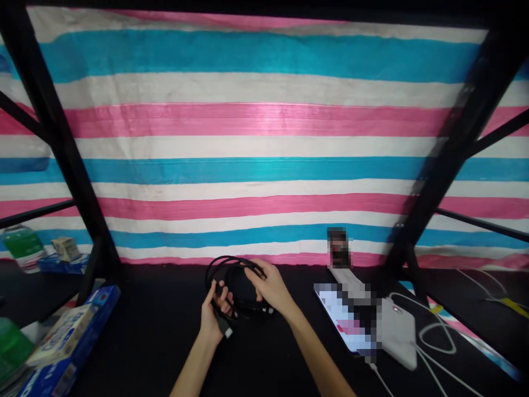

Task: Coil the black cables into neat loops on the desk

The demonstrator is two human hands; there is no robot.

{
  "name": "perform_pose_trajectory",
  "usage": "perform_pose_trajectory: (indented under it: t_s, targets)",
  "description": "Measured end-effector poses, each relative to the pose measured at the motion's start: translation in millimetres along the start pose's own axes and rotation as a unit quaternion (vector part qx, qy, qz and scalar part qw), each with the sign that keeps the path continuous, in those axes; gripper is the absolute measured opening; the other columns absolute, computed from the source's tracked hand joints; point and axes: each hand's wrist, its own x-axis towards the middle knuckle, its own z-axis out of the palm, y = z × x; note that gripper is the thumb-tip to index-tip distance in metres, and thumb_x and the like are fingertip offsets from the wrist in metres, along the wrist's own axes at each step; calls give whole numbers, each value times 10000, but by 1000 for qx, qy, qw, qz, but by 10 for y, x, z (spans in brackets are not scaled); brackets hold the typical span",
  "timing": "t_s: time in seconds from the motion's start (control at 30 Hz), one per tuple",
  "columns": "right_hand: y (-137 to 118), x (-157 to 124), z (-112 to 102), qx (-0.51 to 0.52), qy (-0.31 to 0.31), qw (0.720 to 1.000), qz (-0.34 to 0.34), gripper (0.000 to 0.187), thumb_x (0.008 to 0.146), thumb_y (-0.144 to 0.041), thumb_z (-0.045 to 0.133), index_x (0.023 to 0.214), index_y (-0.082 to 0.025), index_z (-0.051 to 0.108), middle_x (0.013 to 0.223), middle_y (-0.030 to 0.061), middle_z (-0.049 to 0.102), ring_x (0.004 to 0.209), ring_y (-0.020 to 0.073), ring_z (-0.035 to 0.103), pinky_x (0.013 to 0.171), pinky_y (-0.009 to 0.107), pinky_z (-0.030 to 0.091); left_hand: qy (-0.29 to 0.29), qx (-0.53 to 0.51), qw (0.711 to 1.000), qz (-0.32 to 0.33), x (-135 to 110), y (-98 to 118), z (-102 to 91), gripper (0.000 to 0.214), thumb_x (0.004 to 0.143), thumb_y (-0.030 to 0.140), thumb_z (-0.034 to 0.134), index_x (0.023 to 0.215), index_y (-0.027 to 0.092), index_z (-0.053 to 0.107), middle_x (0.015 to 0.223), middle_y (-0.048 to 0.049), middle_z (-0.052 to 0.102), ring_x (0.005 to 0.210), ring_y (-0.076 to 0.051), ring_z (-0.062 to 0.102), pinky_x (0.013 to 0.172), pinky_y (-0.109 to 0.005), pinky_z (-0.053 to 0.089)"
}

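A black cable (225,259), bundled in loose loops, is held between my two hands above the black tabletop. My left hand (217,309) is closed round the near left side of the loops. From beneath its fingers one cable plug (226,329) with a flat metal tip points down toward me. On the far right side of the coil, my right hand (268,284) has its fingers curled over the loops. Below that hand hangs the cable's other end (268,310), which has a small light tip. My fingers hide parts of the loops.
At the right lie a phone (330,309) with a lit screen, a white power bank (399,331) and white cords (448,344). Blue boxes (74,342) and a green bottle (14,347) stand left. Black frame posts (70,165) flank a striped sheet (264,121) behind.
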Motion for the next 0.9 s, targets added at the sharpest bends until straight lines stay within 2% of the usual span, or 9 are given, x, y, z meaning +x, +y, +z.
perform_pose_trajectory:
  t_s: [0.1,0.2,0.3,0.4,0.5,0.6,0.77,0.83,0.9]
  targets:
    - [166,11,36,52,66,996,21,405,756,-457,541,1018,-153,595,474,-75,418,283,40,348,275,164,266,-17,-6,1000,11,22,3,31,91,750,255,597,763,191,533,547,55,460,534,-83,528,572,-206,468]
    - [310,-41,18,131,117,984,37,439,732,-486,563,1024,-159,577,436,-106,325,277,26,257,272,164,233,-36,9,999,-8,28,-73,63,93,755,237,586,827,185,558,599,41,499,632,-90,557,686,-227,470]
    - [433,-111,-2,171,193,966,29,438,714,-514,573,995,-178,554,454,-105,333,289,28,251,278,171,239,-68,91,993,-12,3,-202,93,162,758,314,591,709,170,535,517,42,457,544,-85,517,605,-216,448]
    - [525,-149,-47,158,221,962,9,372,735,-511,551,914,-185,536,481,-87,383,317,48,332,329,195,333,-77,183,980,-1,-33,-283,98,388,781,428,545,526,171,405,353,84,290,322,-36,288,444,-189,359]
    - [590,-152,-136,100,185,978,11,310,747,-466,552,868,-182,529,502,-69,430,370,79,433,414,227,407,-50,213,976,-10,-44,-261,66,515,774,452,545,441,183,258,301,105,160,270,-12,86,326,-171,213]
    - [638,-157,-230,17,180,983,16,363,722,-413,584,995,-181,521,603,-44,496,402,83,452,430,232,406,-65,219,972,-52,-41,-204,25,543,744,435,587,425,186,225,296,100,191,245,-5,78,283,-178,84]
    - [604,-227,-306,-185,202,962,5,425,683,-369,611,1077,-231,531,869,22,606,618,125,559,606,249,457,-128,261,944,-154,-66,-185,-4,566,748,457,572,392,185,227,267,95,194,206,3,105,266,-172,55]
    - [553,-258,-316,-249,165,954,19,357,694,-391,589,1021,-251,566,843,9,628,662,141,576,629,248,445,-152,278,926,-204,-78,-188,-12,567,758,465,554,387,187,229,261,93,192,194,1,114,254,-173,56]
    - [513,-277,-321,-296,126,946,42,274,704,-424,566,911,-246,596,692,-14,624,627,145,575,603,239,422,-173,282,912,-242,-85,-186,-22,557,757,469,554,391,190,240,256,95,189,184,-4,115,243,-178,53]
